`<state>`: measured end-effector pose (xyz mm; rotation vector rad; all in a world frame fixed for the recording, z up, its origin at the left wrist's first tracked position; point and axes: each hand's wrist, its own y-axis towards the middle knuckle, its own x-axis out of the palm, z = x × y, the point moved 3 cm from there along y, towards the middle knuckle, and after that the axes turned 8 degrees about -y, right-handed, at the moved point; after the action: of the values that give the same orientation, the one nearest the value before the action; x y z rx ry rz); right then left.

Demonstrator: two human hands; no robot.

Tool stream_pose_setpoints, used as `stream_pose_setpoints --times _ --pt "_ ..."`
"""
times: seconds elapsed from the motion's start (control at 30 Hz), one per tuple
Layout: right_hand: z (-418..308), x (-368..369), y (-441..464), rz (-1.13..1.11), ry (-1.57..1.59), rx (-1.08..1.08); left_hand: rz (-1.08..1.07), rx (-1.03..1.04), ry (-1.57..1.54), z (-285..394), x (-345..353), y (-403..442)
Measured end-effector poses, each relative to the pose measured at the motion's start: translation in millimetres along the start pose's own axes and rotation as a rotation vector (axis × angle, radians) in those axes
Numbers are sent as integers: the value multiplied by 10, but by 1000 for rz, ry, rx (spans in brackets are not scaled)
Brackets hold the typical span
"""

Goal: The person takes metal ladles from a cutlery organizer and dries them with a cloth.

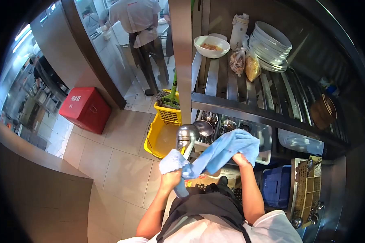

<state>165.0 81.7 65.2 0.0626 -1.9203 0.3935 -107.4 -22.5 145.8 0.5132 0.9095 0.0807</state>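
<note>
A light blue cloth [215, 156] is stretched between my two hands in front of the shelf rack. My left hand [172, 179] is closed around its bunched left end, and a tail of cloth hangs below the fist. My right hand [242, 159] grips the other end, its fingers mostly hidden under the folds. Just beyond my left hand are shiny rounded metal ladles [187, 133]; whether they touch the cloth I cannot tell. Behind the cloth, a tray holds metal utensils [209, 117], partly covered from view.
The slatted metal rack [247, 106] carries stacked white bowls [271, 44], a bowl of food [211, 46] and bagged food [252, 67]. A yellow mop bucket [158, 139] and red cooler box [85, 109] stand left. At right are a blue crate [275, 186] and utensil basket [308, 188]. Other people stand beyond the glass.
</note>
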Motion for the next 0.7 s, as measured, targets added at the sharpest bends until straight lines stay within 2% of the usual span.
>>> stream_pose_setpoints --times 0.03,0.07,0.17,0.2,0.23,0.27,0.3,0.37,0.4,0.43,0.5,0.53,0.57,0.63,0.67,0.7 --pt "40 -5 -36 4 3 4 3 -23 -25 -58 -37 -42" --pt "96 16 -49 -22 -15 56 -52 -137 -112 -123 -67 -51" --pt "245 78 -36 -71 -59 168 11 -67 -71 -196 -131 -97" --pt "281 62 28 -17 -34 163 -22 -116 -108 -87 -203 4" --pt "338 75 86 36 -8 158 -36 -68 -151 -74 -143 3" --pt "405 458 18 -84 -170 153 -73 -79 -168 0 -95 -2" --pt "459 207 180 -94 -172 159 -111 -92 -185 71 -53 -43" --pt "551 -410 568 -301 -1691 -215 -178 -389 -233 -38 146 -384" --pt "475 315 105 -327 -1410 143 -308 -291 -189 56 28 -285" --pt "520 29 286 -596 -1743 -40 -306 -293 -189 53 -38 -237" --pt "574 656 -14 -810 -1702 -3 -502 -242 -116 59 -69 -238" --pt "623 334 109 -837 -1880 -29 -455 -162 -99 37 -3 -285" --pt "668 275 149 -871 -2290 -108 -450 -162 -98 83 -4 -246" --pt "690 272 56 -833 -2594 -34 -591 -102 13 211 51 -163" --pt "676 257 55 -831 -2596 -37 -635 -98 9 237 99 -147" --pt "654 253 37 -895 -2419 -191 -634 -96 8 246 158 -167"
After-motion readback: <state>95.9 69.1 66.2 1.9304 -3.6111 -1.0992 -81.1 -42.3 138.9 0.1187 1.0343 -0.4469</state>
